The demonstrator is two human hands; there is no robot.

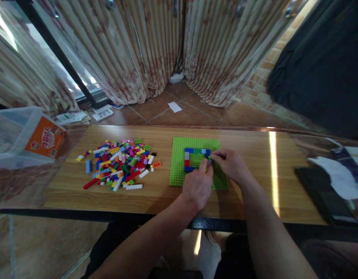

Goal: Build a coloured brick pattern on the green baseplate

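A small brick (209, 162) is pinched by the narrowed fingers of the left hand (197, 186) and right hand (231, 164), at the right side of the frame (188, 150) on the green plate (178, 170). It is best squared to the studs, then pressed flat.

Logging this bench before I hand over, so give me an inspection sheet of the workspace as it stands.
Surface: wooden tabletop, bare grain, a glare stripe on the right.
Job's things: green baseplate with a part-built brick frame in blue, red, white.
Clutter: loose brick pile left; clear box far left; papers right.
Grips: left hand and right hand meet fingertips at the frame's right corner; hold unclear.
Cables: nothing seen.
Surroundings: curtains, tiled floor.
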